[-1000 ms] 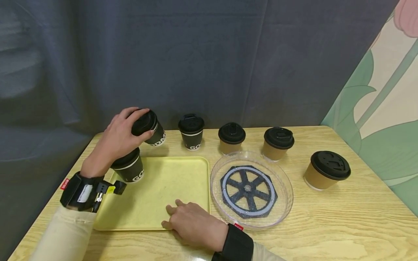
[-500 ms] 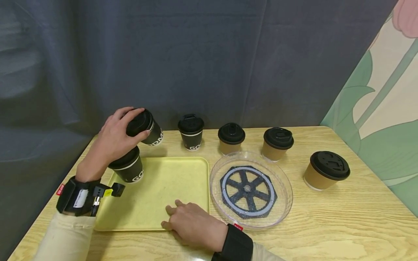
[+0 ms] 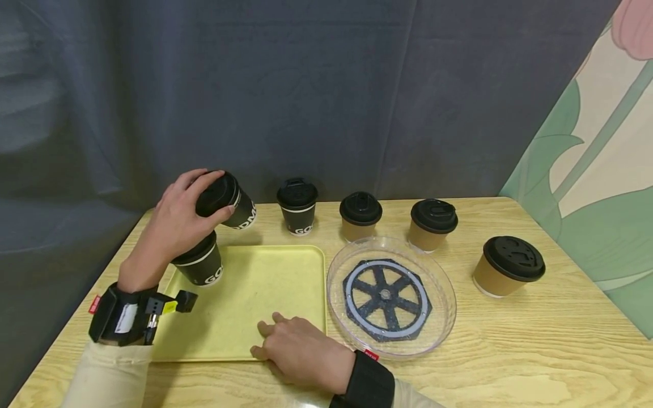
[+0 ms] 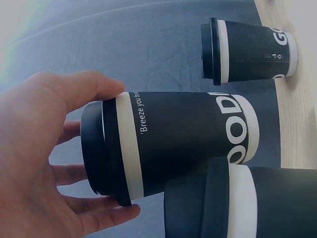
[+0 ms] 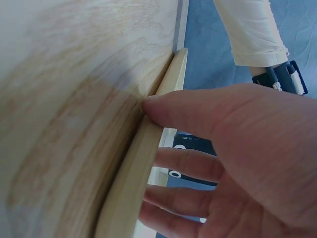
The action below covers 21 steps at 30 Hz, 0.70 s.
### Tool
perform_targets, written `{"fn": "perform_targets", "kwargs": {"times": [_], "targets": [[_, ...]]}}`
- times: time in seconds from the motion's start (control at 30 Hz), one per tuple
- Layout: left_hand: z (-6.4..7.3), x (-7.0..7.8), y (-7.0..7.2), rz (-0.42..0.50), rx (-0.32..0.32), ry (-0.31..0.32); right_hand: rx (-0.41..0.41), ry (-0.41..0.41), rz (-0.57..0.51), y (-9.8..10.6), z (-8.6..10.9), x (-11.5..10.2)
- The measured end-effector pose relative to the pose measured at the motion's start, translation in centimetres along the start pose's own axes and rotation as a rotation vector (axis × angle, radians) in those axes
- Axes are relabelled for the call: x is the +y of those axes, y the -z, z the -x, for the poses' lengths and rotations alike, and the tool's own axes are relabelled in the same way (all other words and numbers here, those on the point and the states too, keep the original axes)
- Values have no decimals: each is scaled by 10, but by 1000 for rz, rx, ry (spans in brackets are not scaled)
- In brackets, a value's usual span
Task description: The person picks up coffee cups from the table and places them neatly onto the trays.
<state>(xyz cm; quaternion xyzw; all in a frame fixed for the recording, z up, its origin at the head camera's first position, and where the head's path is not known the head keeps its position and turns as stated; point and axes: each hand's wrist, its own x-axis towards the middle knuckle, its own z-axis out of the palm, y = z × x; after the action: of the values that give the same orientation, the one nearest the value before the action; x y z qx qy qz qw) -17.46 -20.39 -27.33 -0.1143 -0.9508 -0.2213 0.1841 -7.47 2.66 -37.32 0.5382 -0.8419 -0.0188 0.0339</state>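
At the back left, my left hand [image 3: 178, 218] grips a black paper cup [image 3: 244, 211] by its black lid. The left wrist view shows the thumb along one side of that lid [image 4: 101, 148] and fingers around the other. A second black cup [image 3: 204, 266] stands upright on the left part of the yellow tray [image 3: 265, 294], partly behind the left wrist. My right hand [image 3: 301, 348] rests at the tray's front edge with relaxed fingers. Its thumb [image 5: 168, 109] touches the outside of the rim in the right wrist view, while the other fingers reach over the tray's inside.
Another black cup [image 3: 298, 207] stands behind the tray. Three brown cups with black lids, left [image 3: 360, 218], middle [image 3: 431, 226] and right [image 3: 507, 266], stand farther right. A clear round dish [image 3: 444, 317] with a dark spoked base sits beside the tray. A dark curtain [image 3: 326, 102] hangs behind.
My left hand and the cup it holds have shifted slightly to the left. My right hand keeps its place at the tray's edge.
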Motion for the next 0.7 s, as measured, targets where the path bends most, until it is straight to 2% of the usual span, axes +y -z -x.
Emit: {"fn": "perform_targets", "kwargs": {"times": [0.33, 0.7], "targets": [[7, -2, -2, 20, 57, -42, 6, -1, -3, -3, 0, 1], [11, -4, -2, 23, 63, -31, -10, 1, -12, -2, -1, 0]]}}
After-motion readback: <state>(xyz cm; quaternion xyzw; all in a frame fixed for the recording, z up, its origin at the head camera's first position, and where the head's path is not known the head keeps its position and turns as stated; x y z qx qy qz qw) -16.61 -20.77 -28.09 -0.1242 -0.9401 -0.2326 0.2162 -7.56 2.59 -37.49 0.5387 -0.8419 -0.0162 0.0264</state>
